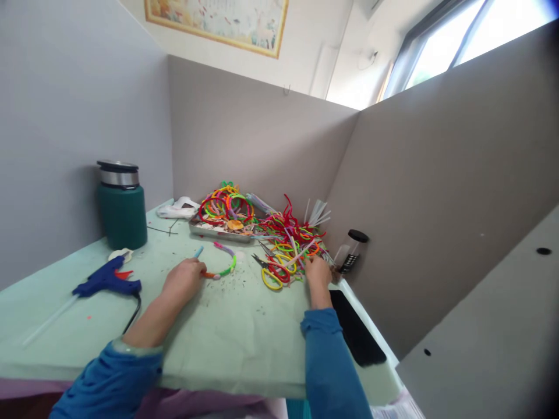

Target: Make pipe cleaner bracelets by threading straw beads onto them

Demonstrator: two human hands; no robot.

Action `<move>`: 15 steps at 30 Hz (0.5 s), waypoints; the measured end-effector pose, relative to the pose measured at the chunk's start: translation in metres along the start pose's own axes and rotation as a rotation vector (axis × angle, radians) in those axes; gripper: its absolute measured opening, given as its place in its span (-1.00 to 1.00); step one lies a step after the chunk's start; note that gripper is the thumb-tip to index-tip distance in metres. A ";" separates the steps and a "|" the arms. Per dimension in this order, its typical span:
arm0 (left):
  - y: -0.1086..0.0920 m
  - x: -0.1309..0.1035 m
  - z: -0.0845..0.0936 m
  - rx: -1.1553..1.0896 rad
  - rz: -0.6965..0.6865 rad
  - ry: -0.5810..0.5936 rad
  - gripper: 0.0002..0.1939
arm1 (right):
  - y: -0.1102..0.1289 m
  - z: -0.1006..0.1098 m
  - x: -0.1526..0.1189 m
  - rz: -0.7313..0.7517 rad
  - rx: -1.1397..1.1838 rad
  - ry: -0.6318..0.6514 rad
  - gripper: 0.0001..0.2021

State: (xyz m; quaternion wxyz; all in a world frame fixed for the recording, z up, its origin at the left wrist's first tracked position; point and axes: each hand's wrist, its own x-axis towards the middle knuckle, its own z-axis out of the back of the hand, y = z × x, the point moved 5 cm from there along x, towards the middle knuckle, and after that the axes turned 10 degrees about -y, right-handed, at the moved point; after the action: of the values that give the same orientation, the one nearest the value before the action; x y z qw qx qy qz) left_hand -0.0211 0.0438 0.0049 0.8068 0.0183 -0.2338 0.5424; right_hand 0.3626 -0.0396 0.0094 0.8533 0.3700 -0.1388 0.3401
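Note:
My left hand (184,278) rests on the pale green table (227,331), closed on one end of a curved multicoloured pipe-cleaner piece (223,263). A light blue stick end pokes out above the fingers. My right hand (317,273) reaches into the heap of coloured pipe cleaners (290,238) at the back right, fingers buried among the strands; what it grips is hidden. Scissors with yellow and red handles (271,272) lie just left of that hand.
A blue glue gun (108,281) lies at the left, its black cord trailing to the table edge. A green flask (121,205) stands at the back left. A metal tray (220,229) holds coloured rings. A black phone (354,331) lies at the right edge, a small jar (353,251) behind it.

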 end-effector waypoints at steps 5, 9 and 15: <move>0.000 -0.002 0.001 0.002 0.029 0.001 -0.68 | 0.005 0.007 0.002 -0.043 0.063 -0.108 -0.69; 0.000 -0.002 0.000 -0.003 0.051 -0.017 -0.68 | 0.002 0.007 0.008 -0.158 0.362 -0.239 -0.64; 0.004 -0.001 0.004 -0.052 0.158 -0.052 -0.62 | 0.006 -0.017 0.006 -0.315 1.008 -0.118 -0.56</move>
State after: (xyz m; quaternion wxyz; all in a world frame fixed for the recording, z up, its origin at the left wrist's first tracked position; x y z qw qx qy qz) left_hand -0.0262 0.0439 0.0072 0.7553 -0.0071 -0.2691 0.5976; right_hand 0.3626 -0.0210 0.0041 0.6013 0.7690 0.0511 0.2110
